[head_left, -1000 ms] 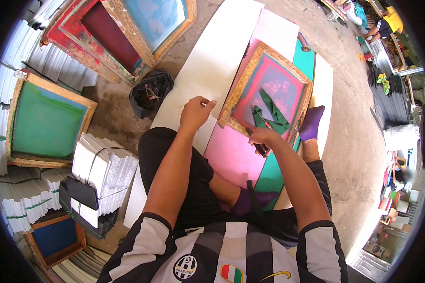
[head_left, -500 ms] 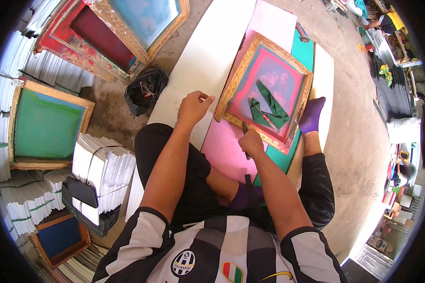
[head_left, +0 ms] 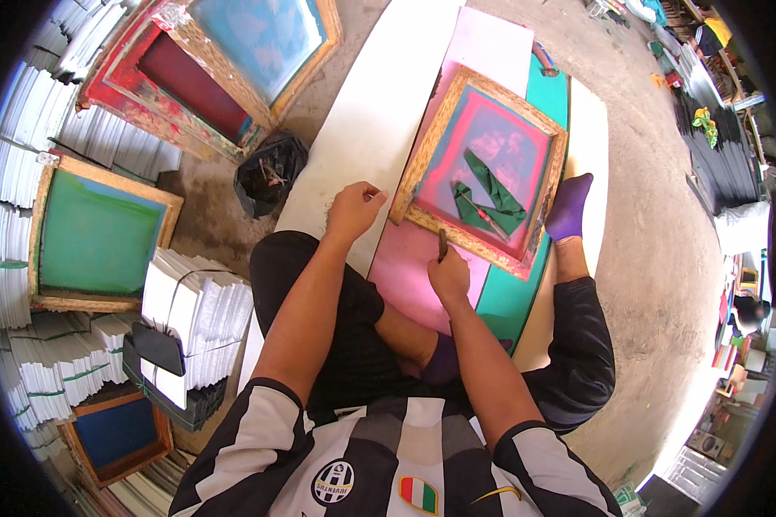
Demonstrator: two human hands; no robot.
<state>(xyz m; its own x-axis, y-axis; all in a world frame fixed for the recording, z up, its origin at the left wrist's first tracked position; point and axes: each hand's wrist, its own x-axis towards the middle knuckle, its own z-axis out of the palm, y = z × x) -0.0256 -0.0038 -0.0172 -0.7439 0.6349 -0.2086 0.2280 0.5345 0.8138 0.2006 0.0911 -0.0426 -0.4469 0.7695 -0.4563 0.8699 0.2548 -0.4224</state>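
My right hand point(head_left: 449, 277) is closed round a slim dark tool point(head_left: 442, 245), whose upper end sticks out above the fist; its exact kind does not show. My left hand point(head_left: 355, 210) hovers over the white board, fingers curled with the tips together; anything pinched there is too small to make out. Ahead of both hands a wooden screen-printing frame point(head_left: 428, 217) with pink-stained mesh lies slantwise on the pink sheet point(head_left: 412, 274). On its mesh rest a folded dark green cloth point(head_left: 497, 185) and a thin tool with a reddish handle point(head_left: 495, 226).
White board point(head_left: 362, 112) and green sheet point(head_left: 510, 303) flank the pink one. My purple-socked foot point(head_left: 571, 207) rests right of the frame. A black bag point(head_left: 272, 172), more screen frames point(head_left: 103, 233) and tied paper stacks point(head_left: 200, 314) stand left. A roll-like object point(head_left: 543, 60) lies at the far end.
My right hand has drawn slightly left and back with the dark tool, away from the frame's near edge. The left hand has lowered slightly. The view has shifted a little.
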